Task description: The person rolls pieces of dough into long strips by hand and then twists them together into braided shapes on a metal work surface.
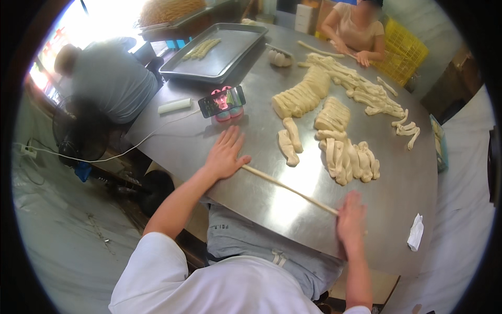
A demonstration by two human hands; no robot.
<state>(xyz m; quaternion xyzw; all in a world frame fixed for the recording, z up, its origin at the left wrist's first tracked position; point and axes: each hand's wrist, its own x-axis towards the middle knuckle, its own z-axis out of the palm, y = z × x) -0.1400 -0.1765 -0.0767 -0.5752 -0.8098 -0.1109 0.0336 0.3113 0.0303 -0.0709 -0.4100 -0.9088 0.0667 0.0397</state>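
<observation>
A thin rope of dough (289, 189) stretches across the metal table between my two hands. My left hand (226, 156) lies palm down over its far-left end, fingers extended and thumb out. Over the other end rests my right hand (350, 218), flat and blurred; a bit of dough pokes out beyond it. Neither hand is wrapped around the rope. Past the rope lie two short dough pieces (289, 145) and a heap of dough strips (348, 157). Behind them are a small sliced dough block (332, 114) and a larger one (302, 94).
A phone (222, 102) on a pink stand has a white cable (157, 131) trailing off the left edge. Beyond are a metal tray (231, 59) with small twisted dough pieces and long dough strips (353, 78). Another person (355, 33) handles dough opposite; a second person (111, 78) bends at left. Crumpled paper (415, 232) lies right.
</observation>
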